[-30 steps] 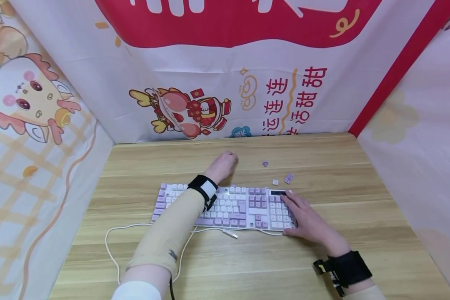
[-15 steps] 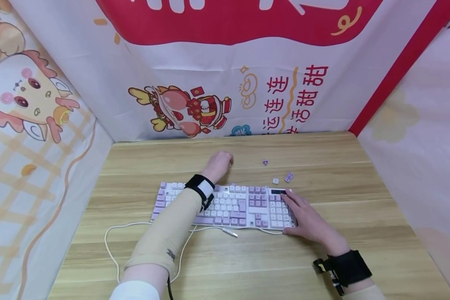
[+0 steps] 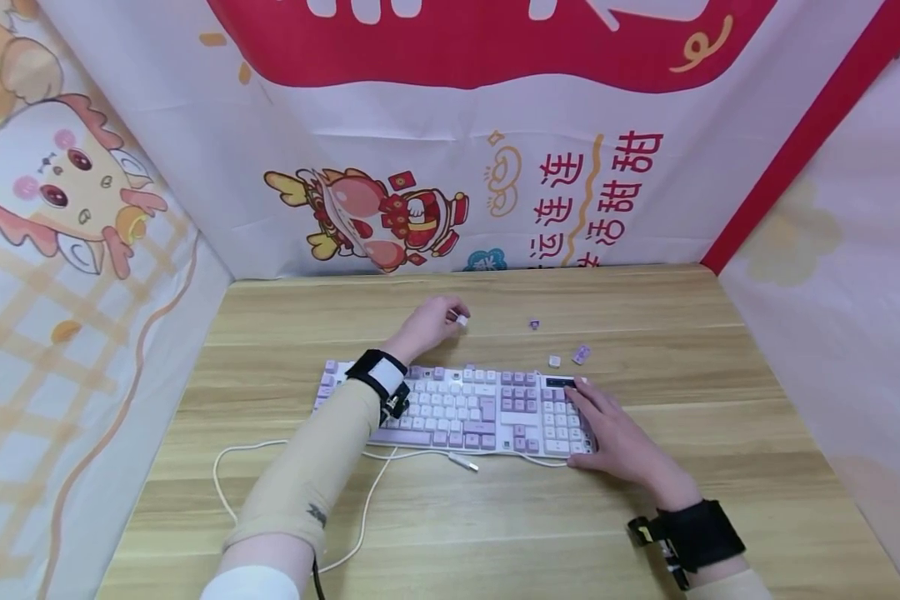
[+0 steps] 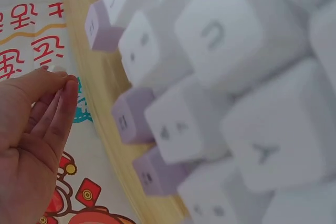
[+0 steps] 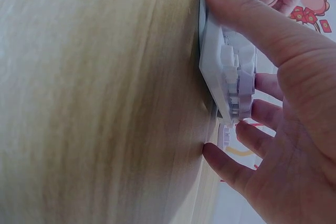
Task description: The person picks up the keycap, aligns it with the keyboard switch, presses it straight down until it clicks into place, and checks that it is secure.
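A white-and-purple keyboard lies across the middle of the wooden table. Beyond its back edge, my left hand pinches a small white keycap between thumb and fingertips. In the left wrist view the same keycap shows pale at the fingertips, partly hidden by the thumb. My right hand grips the keyboard's right end. The right wrist view has its thumb on the keyboard's near edge and the fingers spread towards the far side. My left forearm covers part of the keyboard's left half.
Loose on the table behind the keyboard are a small purple keycap, a white keycap and a longer purple keycap. A white cable with a plug runs along the front. Printed cloth walls the table's back and sides.
My left hand has shifted slightly left and turned, so the white keycap in its fingertips now shows. The right hand has kept its place on the keyboard.
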`<state>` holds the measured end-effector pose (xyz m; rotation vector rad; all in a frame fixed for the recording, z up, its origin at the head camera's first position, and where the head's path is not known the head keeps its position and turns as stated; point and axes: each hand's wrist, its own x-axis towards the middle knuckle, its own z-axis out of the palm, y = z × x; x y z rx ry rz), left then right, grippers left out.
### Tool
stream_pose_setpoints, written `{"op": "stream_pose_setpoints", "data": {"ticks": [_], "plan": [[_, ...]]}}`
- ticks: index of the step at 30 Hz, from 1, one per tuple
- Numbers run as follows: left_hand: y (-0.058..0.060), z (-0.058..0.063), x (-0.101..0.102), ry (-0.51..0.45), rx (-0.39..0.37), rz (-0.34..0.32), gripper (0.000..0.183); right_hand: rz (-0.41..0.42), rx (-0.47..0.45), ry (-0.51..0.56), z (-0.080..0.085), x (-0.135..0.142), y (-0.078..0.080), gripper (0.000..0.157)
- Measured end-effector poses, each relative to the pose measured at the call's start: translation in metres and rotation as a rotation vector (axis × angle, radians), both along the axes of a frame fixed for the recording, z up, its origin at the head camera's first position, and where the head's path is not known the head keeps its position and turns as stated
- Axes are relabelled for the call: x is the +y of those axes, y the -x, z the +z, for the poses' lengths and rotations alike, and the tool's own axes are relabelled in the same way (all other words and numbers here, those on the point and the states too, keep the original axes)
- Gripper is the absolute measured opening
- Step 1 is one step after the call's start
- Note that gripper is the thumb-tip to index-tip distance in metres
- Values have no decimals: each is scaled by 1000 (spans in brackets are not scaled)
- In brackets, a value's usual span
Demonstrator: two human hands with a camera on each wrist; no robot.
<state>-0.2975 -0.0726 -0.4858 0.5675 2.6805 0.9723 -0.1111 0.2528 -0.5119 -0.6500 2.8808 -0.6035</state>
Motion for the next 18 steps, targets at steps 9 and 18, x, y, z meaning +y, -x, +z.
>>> {"op": "stream_pose_setpoints", "data": {"ticks": [9,18], "plan": [[-4,7,-14,-34,57,-21,27,-3,-13,-2,0,0,0,105],[-8,12,-23,-34,61,-73,28,-1,-6,17,2,-1,-1,105]]}}
